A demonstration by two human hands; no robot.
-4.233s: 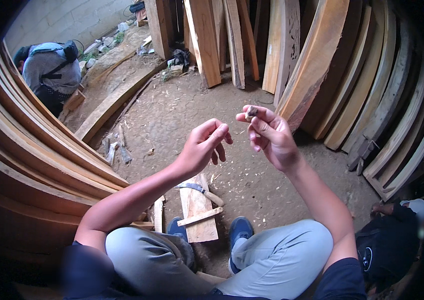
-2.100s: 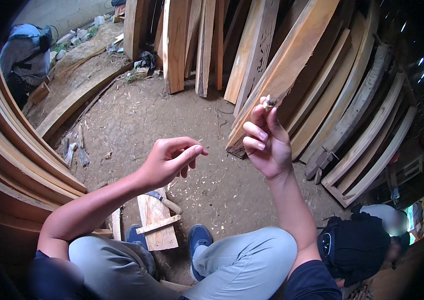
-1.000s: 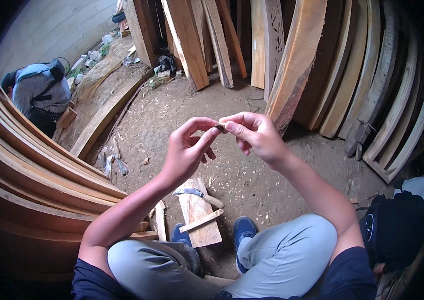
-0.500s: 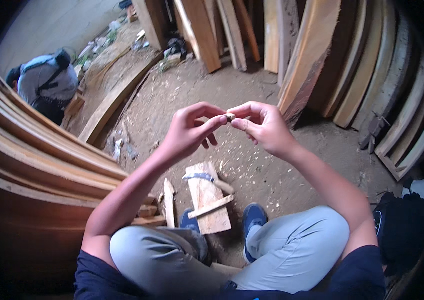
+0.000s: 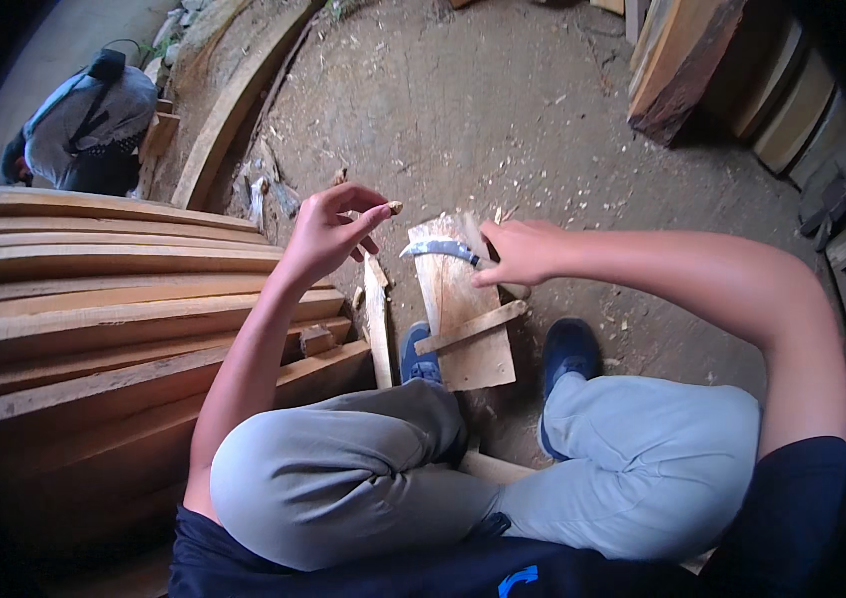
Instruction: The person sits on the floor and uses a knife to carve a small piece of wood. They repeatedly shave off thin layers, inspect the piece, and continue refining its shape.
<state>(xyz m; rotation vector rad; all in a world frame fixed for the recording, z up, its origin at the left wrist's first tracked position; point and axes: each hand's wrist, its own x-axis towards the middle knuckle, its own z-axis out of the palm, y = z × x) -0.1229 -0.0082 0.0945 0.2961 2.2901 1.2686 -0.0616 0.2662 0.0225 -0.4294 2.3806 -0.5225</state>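
Note:
My left hand (image 5: 333, 224) pinches a small carved piece of wood (image 5: 396, 208) between thumb and fingertips, raised above the ground. My right hand (image 5: 518, 253) is over the handle of a knife, thumb and fingers apart; its grip has not visibly closed. The knife (image 5: 438, 247) has a curved, light-coloured blade pointing left and a pale wooden handle (image 5: 516, 291) partly under the hand. It lies across the far end of a flat wooden board (image 5: 488, 367) between my feet. A narrow wooden stick (image 5: 471, 328) rests crosswise on the nearer part of the board.
Long planks (image 5: 94, 289) are stacked at my left, with a wood offcut (image 5: 376, 319) beside them. Thick timbers (image 5: 687, 70) stand at the far right. Wood chips dot the dirt floor (image 5: 423, 120). Another person (image 5: 89, 125) bends over at the far left.
My hands have parted. The left keeps the small wood piece and has moved left; the right has let go and come down to the knife. The view has tilted downward.

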